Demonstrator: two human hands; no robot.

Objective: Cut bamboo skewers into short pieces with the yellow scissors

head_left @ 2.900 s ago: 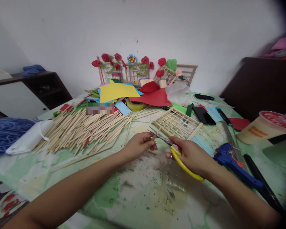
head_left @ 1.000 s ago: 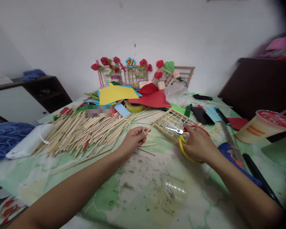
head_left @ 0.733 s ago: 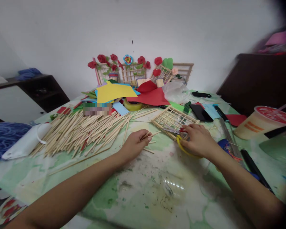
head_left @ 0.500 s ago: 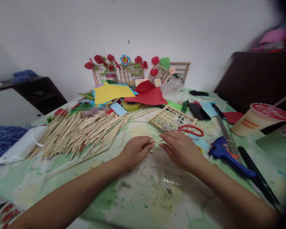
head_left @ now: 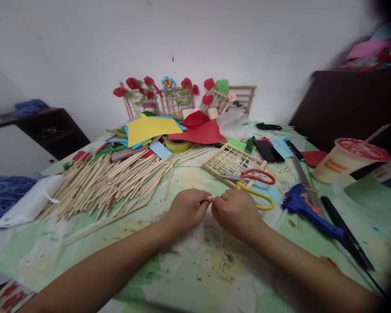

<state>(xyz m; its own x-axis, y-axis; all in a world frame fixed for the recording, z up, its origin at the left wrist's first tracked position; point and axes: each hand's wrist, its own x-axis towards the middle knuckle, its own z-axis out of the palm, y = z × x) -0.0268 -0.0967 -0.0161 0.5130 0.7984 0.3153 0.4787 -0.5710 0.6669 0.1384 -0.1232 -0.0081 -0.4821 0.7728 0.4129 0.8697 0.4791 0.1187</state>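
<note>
Both hands meet over the middle of the table. My left hand [head_left: 188,211] is closed around a thin wooden stick [head_left: 210,198], whose pale end shows between the two hands. My right hand [head_left: 236,213] is closed in a fist on the other end of that stick, its fingertips hidden. Beyond the right hand lie scissors [head_left: 254,204] with one red and one yellow handle, their blades over a small lattice of sticks [head_left: 233,158]. A large pile of wooden sticks [head_left: 117,182] spreads out left of my hands.
To the right lie a blue glue gun [head_left: 309,213], a black-handled tool [head_left: 345,234], a phone [head_left: 269,151] and a lidded drink cup [head_left: 345,161]. Yellow paper [head_left: 153,129], red paper [head_left: 202,131] and tape [head_left: 177,145] sit behind. A white holder [head_left: 29,204] stands by blue yarn [head_left: 6,195].
My right hand has closed from loosely bent fingers into a fist on the stick and moved nearer my left hand. The scissors' yellow handle now shows. The whole view has shifted slightly.
</note>
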